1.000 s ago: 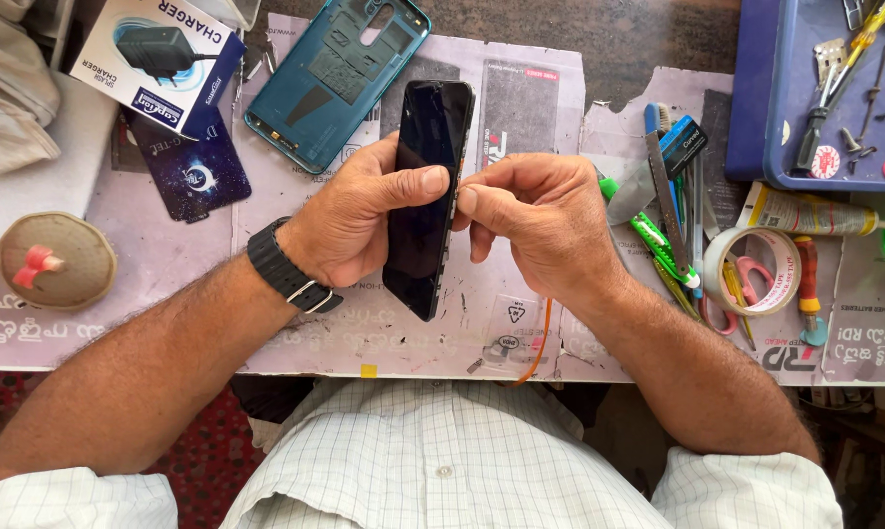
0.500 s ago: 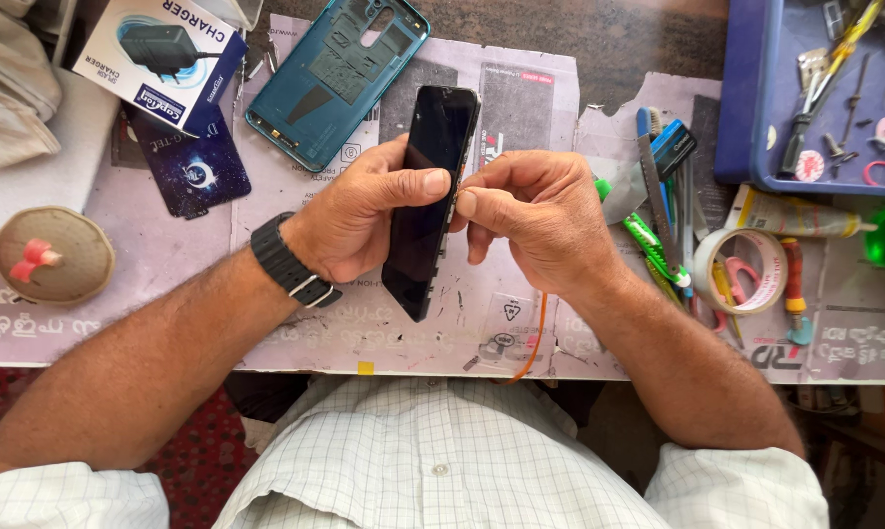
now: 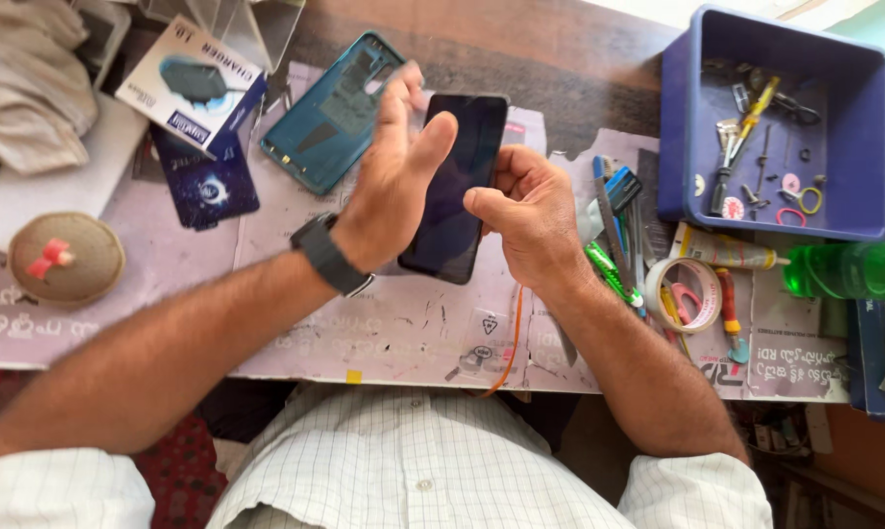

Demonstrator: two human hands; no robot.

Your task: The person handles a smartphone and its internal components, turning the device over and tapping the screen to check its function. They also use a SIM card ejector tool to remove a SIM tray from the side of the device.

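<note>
Smartphone (image 3: pixel 454 186), slim and black with a dark, glossy, unlit screen and rounded corners, stands tilted above the middle of the workbench, its top edge leaning toward one o'clock. The right hand (image 3: pixel 531 216) grips it along the right edge, thumb pressed over the front glass and fingers curled behind. The left hand (image 3: pixel 395 186), wearing a black wristwatch (image 3: pixel 330 257), is spread loose with fingers raised and blurred; its thumb lies just beside the phone's left edge, and whether it touches cannot be told.

At eleven o'clock from the phone lies a teal phone back cover (image 3: pixel 330 113), inner side up, on the printed paper sheet (image 3: pixel 403 323) covering the bench. Farther toward ten o'clock sit a white and blue charger box (image 3: pixel 193 83) and a dark blue card (image 3: pixel 207 186). At three o'clock are a roll of tape (image 3: pixel 685 294), screwdrivers (image 3: pixel 614 235) and a green bottle (image 3: pixel 849 269); at two o'clock, a blue plastic tray (image 3: pixel 680 147) holds small tools. A round woven pincushion (image 3: pixel 65 260) rests at nine o'clock.
</note>
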